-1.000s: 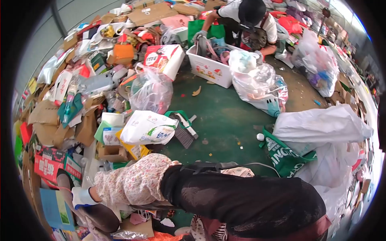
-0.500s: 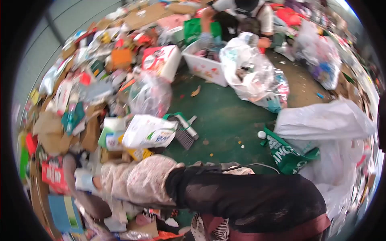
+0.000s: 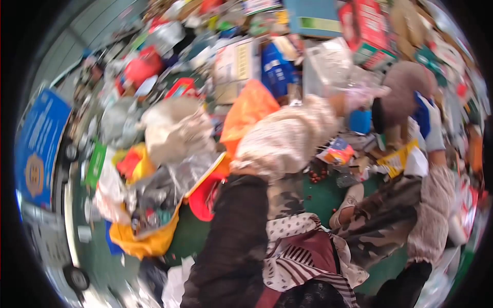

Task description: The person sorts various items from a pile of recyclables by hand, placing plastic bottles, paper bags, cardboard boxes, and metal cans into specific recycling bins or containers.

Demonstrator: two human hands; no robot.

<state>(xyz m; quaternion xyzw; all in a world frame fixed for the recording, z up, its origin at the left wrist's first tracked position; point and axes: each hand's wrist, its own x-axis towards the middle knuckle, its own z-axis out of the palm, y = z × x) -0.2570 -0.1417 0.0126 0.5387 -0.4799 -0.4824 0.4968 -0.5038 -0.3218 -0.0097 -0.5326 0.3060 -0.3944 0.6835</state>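
Here's the grey-brown item, up between your hands over the mixed waste! Your gloved right hand bends against its side; your left hand reaches near its other side. Blur hides how far each closes.

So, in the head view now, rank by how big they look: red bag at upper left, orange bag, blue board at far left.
1. Blue board
2. Orange bag
3. Red bag

That is apparent size only.
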